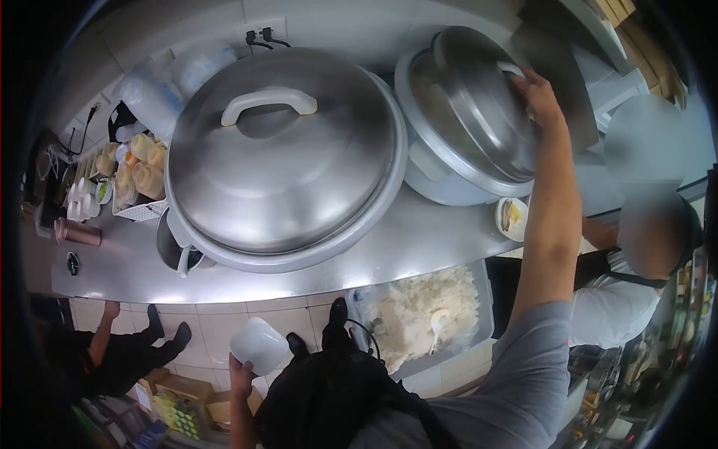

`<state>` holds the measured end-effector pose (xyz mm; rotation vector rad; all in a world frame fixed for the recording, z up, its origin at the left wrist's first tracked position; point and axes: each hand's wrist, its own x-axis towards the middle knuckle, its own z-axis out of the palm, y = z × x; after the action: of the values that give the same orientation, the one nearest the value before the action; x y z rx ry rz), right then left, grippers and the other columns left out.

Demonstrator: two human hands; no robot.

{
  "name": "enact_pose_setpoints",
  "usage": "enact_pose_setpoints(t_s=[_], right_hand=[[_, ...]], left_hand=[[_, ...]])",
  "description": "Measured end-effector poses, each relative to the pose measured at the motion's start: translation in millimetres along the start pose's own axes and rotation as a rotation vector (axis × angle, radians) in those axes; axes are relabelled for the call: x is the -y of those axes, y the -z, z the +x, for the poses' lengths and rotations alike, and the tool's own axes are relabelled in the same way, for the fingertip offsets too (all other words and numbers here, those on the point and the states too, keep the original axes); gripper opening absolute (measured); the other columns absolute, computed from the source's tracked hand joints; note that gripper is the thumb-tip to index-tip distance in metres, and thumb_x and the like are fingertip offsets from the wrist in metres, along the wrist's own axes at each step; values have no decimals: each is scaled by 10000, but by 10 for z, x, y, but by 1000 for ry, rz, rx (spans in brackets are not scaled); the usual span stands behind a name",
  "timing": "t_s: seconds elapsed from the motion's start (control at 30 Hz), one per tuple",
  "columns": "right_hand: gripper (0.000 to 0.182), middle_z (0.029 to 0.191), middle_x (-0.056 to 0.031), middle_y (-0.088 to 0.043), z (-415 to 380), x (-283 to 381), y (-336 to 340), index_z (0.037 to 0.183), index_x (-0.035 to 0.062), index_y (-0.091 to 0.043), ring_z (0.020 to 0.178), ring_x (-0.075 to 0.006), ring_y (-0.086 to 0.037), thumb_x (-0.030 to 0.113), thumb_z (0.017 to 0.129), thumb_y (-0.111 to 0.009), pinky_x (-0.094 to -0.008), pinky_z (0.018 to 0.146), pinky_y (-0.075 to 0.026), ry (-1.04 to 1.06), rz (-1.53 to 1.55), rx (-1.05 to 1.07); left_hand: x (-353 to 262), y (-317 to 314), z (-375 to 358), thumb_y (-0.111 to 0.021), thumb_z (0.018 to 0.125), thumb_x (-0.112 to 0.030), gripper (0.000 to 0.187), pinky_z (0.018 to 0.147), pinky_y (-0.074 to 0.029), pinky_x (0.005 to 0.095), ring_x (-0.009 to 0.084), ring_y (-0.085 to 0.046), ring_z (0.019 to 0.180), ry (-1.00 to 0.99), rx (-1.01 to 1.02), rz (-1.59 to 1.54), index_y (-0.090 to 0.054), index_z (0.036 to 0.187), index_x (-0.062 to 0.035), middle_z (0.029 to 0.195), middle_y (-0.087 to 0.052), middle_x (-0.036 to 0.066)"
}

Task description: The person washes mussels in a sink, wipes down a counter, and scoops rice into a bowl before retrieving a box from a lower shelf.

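My right hand (540, 101) grips the handle of a steel lid (479, 97), which is tilted up over the right-hand rice cooker (437, 176). Part of that cooker's inside shows to the left of the lid; what it holds is hard to make out. Low at my left side, my left hand (241, 378) has its fingers on the edge of a white bowl (262, 340). The bowl looks bare inside. A second large cooker (299, 179) stands on the left with its domed lid down.
On the steel counter (351, 262) are a small bowl with food (511, 218), a basket of bottles (142, 208) and a pink tumbler (78, 232). Below its edge sits a tub of rice (426, 314) with a white scoop (437, 323). One person (621, 284) is at right, another (112, 352) at left.
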<state>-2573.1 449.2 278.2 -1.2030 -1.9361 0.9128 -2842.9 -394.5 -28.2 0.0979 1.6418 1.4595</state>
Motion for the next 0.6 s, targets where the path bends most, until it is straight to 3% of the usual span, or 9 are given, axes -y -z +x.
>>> enact_pose_setpoints(t_s=[0.27, 0.6], right_hand=[[483, 1079, -26, -640, -135, 111, 258, 1371, -11, -509, 918, -83, -560, 147, 936, -650, -228, 831, -427, -17, 235, -24], [454, 1070, -23, -645, -136, 91, 150, 1350, -1, -537, 922, -81, -572, 134, 931, -649, -223, 829, -436, 0, 248, -19]], left_hand=[[10, 52, 37, -476, 809, -35, 557, 734, -617, 434, 302, -629, 1034, 33, -37, -23, -343, 1349, -35, 1217, -523, 176], [79, 109, 95, -452, 821, -13, 563, 756, -616, 450, 311, -617, 1060, 9, 35, -47, -330, 1369, -51, 1227, -521, 167]])
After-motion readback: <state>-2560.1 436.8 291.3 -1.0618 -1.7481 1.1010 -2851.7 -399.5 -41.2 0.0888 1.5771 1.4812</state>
